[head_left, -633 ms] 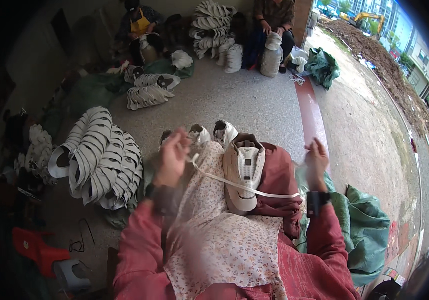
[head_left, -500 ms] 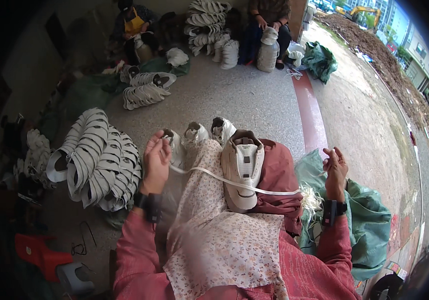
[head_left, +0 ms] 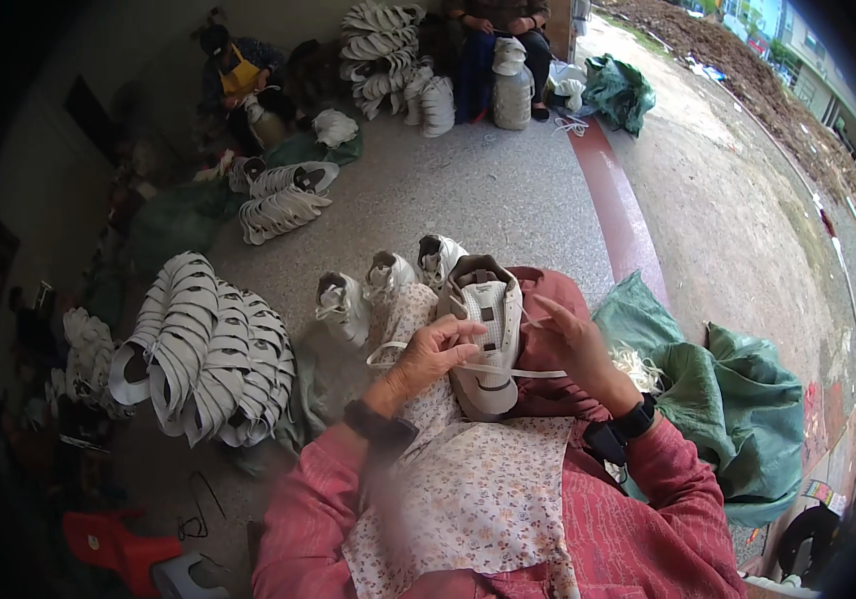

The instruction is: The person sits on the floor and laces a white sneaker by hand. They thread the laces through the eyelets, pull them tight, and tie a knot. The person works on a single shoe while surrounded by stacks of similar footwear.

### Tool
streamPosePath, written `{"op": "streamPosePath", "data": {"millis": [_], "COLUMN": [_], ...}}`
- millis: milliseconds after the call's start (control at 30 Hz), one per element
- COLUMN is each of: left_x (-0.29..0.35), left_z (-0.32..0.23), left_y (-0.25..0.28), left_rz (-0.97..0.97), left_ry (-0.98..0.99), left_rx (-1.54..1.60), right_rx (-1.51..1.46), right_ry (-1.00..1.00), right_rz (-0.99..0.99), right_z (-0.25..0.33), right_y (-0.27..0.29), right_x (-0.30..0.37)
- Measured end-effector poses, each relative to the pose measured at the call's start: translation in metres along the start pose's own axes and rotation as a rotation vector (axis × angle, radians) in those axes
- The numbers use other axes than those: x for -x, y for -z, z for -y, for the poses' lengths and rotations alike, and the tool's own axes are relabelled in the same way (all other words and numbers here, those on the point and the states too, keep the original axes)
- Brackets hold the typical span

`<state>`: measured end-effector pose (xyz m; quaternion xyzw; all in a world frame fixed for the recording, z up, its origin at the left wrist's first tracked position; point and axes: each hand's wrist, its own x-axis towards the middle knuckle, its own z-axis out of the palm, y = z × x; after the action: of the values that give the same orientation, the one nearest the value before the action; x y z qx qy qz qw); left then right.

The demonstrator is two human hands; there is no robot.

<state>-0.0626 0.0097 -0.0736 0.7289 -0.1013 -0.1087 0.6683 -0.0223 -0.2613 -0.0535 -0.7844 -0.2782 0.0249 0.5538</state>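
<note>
Shoe is rested on the lap, probably for easy reach; the right hand is spread; whether the lace is pinched by the left hand cannot be told.

Fisheye head cam, facing dn, hands nr.

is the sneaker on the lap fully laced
No, the white shoelace crosses the sneaker near its toe, leaving its upper tongue uncrossed.
</note>
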Motion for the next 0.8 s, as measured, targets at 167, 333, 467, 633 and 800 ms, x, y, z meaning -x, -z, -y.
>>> {"op": "streamPosePath", "data": {"millis": [167, 333, 467, 633, 800], "left_x": [-0.001, 0.001, 0.004, 0.004, 0.005], "left_z": [0.004, -0.001, -0.006, -0.007, -0.003], "left_y": [-0.006, -0.010, -0.015, -0.016, -0.013], "left_rz": [-0.024, -0.012, -0.046, -0.049, -0.052], "left_ry": [-0.084, 0.000, 0.018, -0.046, -0.097], "left_rx": [-0.192, -0.049, -0.017, -0.134, -0.234], "right_rx": [-0.116, -0.035, 0.153, 0.187, 0.104], "right_ry": [-0.066, -0.035, 0.119, 0.159, 0.189], "right_rz": [0.056, 0.050, -0.003, -0.022, -0.075], "right_z": [-0.005, -0.004, -0.003, -0.002, -0.009], "right_y": [0.002, -0.015, -0.019, -0.023, -0.032], "right_x": [0.006, 0.013, 0.015, 0.012, 0.012]}}
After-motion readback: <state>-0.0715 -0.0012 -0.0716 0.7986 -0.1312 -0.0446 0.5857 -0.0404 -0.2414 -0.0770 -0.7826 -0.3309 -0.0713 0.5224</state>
